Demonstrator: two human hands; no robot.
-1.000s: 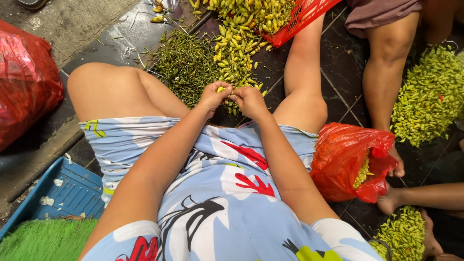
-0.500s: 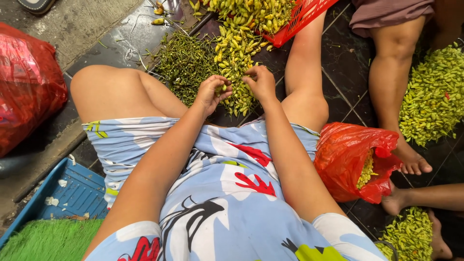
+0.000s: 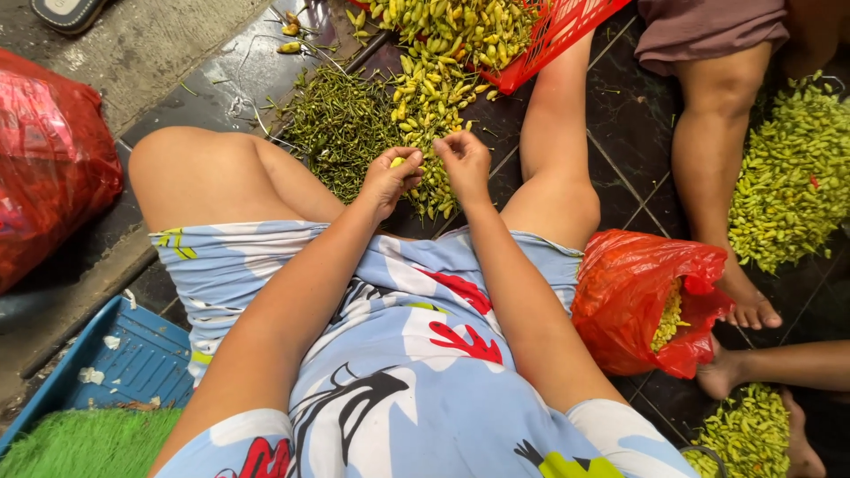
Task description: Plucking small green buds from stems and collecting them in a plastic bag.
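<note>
Glossy crinkled plastic bag [image 3: 637,301], smooth waxy chillies [image 3: 425,97], wet shiny dark floor tiles [image 3: 620,150], soft printed cloth dress [image 3: 398,354].

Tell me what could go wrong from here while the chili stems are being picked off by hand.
1. The left hand pinches a small yellow-green chili bare-skinned, with the right hand beside it; chili juice may irritate the fingers.
2. The stem pile touches the unpicked chili pile, so the two could mix.
3. The open red bag leans by the knee; a leg shift could tip it.
</note>
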